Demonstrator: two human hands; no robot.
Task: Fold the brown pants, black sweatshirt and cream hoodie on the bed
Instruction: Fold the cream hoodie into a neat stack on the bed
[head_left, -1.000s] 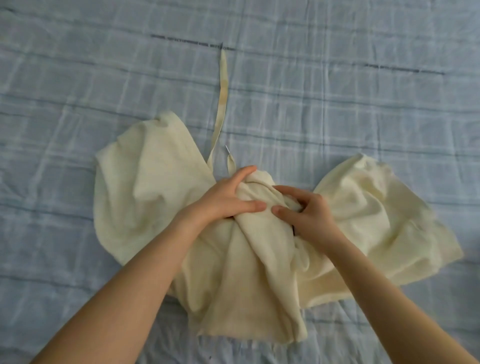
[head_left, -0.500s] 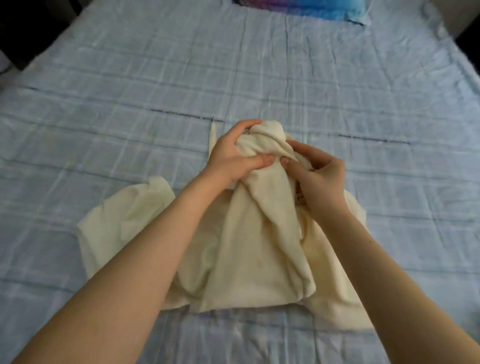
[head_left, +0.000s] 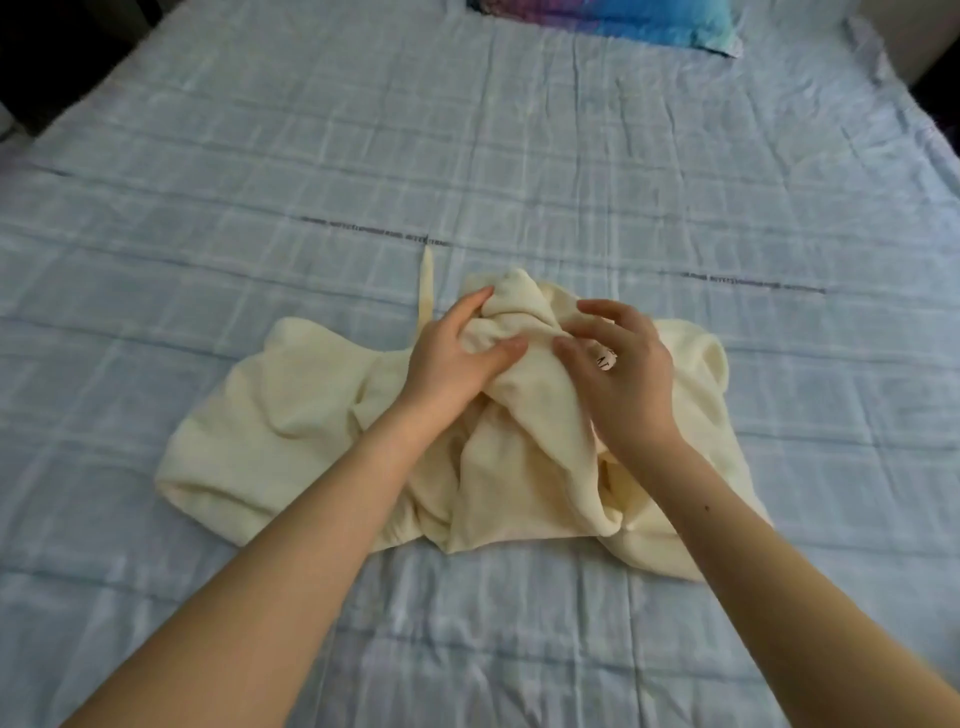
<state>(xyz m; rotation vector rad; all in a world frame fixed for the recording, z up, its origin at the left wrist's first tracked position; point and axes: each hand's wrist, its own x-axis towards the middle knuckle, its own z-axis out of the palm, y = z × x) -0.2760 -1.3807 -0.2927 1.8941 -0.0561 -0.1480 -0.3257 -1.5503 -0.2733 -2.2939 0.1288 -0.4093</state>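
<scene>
The cream hoodie (head_left: 311, 415) lies bunched in the middle of the bed (head_left: 675, 182), its body spread to both sides and a thick ridge of cloth gathered at the centre. One drawstring (head_left: 427, 283) trails flat on the sheet just beyond it, pointing away from the person. The left hand (head_left: 457, 358) is closed on the upper end of that ridge, thumb across the near side and fingers (head_left: 470, 306) curled over the far side. The right hand (head_left: 618, 369) rests on the ridge just beside it with its fingers loosely spread, pressing rather than pinching; a small white label shows beneath them. The cloth looks soft, light and limp, so it should slump wherever unsupported; seams, shoulders and hem are likely the best places to hold it for spreading flat. Neither the brown pants nor the black sweatshirt is in view. A colourful pillow (head_left: 623, 21) sits at the bed's far end.
</scene>
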